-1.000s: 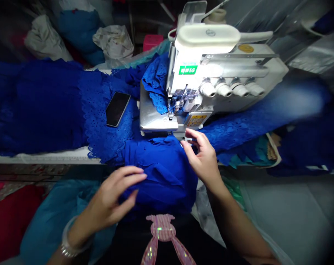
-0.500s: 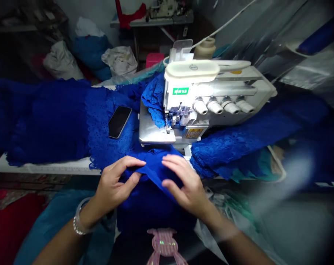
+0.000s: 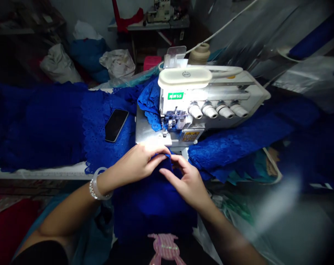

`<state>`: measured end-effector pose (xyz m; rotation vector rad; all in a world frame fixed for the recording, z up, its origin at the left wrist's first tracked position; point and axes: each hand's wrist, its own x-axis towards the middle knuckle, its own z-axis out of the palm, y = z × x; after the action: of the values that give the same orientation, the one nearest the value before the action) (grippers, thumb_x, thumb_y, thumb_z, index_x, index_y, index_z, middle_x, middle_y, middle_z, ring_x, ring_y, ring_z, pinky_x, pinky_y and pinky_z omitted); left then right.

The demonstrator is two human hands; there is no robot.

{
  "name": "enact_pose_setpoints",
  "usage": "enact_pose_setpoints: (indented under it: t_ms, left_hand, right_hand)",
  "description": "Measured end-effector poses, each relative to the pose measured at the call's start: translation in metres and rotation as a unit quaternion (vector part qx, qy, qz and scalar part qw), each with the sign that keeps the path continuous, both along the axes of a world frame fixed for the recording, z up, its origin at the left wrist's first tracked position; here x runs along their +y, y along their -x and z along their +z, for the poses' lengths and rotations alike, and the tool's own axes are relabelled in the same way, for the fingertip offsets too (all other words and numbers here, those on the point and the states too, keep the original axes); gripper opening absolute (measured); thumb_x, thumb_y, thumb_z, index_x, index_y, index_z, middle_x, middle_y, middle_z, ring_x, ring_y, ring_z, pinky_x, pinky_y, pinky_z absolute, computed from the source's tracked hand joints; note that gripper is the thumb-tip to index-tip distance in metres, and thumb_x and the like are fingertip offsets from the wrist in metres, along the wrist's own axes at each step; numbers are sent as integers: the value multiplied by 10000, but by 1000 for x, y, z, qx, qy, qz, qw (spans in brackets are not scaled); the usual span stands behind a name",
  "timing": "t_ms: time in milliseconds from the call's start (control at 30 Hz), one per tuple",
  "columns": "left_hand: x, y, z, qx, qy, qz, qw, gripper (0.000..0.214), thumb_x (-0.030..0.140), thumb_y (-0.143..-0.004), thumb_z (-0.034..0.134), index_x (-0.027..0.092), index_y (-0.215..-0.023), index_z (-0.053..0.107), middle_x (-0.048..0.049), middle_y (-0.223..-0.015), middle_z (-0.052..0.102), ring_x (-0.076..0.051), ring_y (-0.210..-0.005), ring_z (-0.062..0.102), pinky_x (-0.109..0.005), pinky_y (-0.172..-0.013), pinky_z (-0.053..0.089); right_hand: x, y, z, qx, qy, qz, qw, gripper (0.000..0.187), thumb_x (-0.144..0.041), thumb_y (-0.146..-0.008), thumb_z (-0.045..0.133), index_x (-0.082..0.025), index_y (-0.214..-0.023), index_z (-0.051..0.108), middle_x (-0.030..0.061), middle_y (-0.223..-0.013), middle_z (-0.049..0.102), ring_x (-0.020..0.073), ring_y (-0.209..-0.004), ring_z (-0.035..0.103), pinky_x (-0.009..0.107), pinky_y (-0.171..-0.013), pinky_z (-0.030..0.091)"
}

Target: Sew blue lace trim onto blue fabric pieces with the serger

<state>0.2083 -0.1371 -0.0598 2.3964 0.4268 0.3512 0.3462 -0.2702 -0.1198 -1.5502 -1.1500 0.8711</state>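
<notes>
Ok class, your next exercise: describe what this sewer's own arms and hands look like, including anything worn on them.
The left hand and right hand are bare, with no gloves. The left wrist wears a pale translucent bangle and a sparkling beaded bracelet. A dark sleeve covers the upper left arm. The right forearm shows no jewellery.

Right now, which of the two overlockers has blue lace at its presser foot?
The near white overlock machine: blue eyelet lace runs to its presser foot. The other overlocker, on a far table, has none.
</notes>
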Motion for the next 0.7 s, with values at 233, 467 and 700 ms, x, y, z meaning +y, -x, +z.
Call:
enact_pose_setpoints:
  t_ms: [233,467,700]
  left_hand:
    - [20,25,28,146,-125,16,981,176,129,-847,569,191,-936,708,-33,-950,742,-213,-854,689,-311,-772,486]
    - [30,-1,-3,-117,138,106,978,178,236,-878,602,142,-1019,658,-42,-979,725,-153,-872,691,-230,-768,530]
    - [27,-19,-27,-155,-37,116,980,109,224,-895,637,147,-888,715,-46,-882,738,-150,-817,680,-258,-788,518]
  right_hand:
    - [5,7,3,142,19,27,989,187,-348,-866,649,-169,-876,701,11,-740,694,126,-642,613,218,-589,483]
    - [6,26,-12,222,-27,-47,974,418,-359,-853,681,-239,-1235,561,77,-1096,704,177,-837,708,269,-702,591]
    - [13,10,-14,-70,-66,-11,995,470,-247,-906,565,-237,-1374,523,44,-884,670,143,-665,617,275,-657,546]
